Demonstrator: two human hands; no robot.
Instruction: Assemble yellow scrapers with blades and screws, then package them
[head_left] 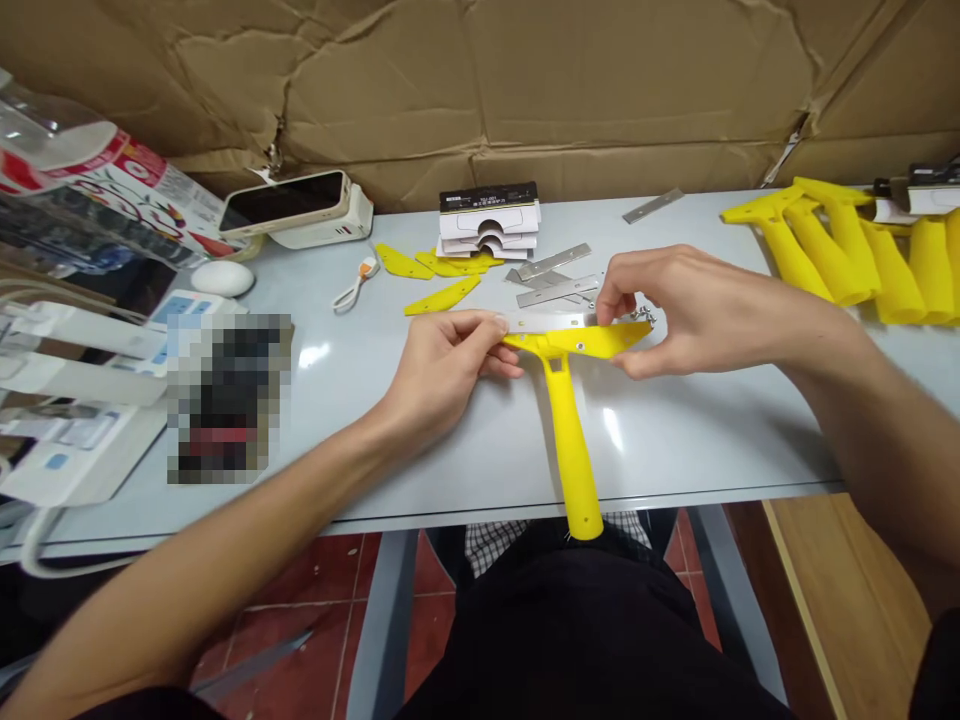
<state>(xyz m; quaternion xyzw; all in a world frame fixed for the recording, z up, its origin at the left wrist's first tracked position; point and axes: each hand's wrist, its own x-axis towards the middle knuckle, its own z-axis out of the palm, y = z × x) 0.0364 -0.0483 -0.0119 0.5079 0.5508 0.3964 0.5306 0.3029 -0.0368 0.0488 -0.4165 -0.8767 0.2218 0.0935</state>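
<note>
A yellow plastic scraper (574,440) lies with its T-shaped head across the middle and its handle pointing toward me, past the table's front edge. Along the far side of the head runs a flat metal blade (555,322). My left hand (450,365) pinches the left end of the head and blade between thumb and fingers. At the right end, my right hand (671,310) grips a yellow cover plate (611,341) on the head, thumb below and fingers above. Small screws (645,316) lie just behind that end, partly hidden by my fingers.
Loose metal blades (555,262) and yellow plates (442,296) lie behind my hands, near stacked small boxes (489,222). Several yellow scraper handles (825,250) rest at right. At left are a phone (289,203), a bottle (112,175), a cable (354,285) and a power strip (82,450).
</note>
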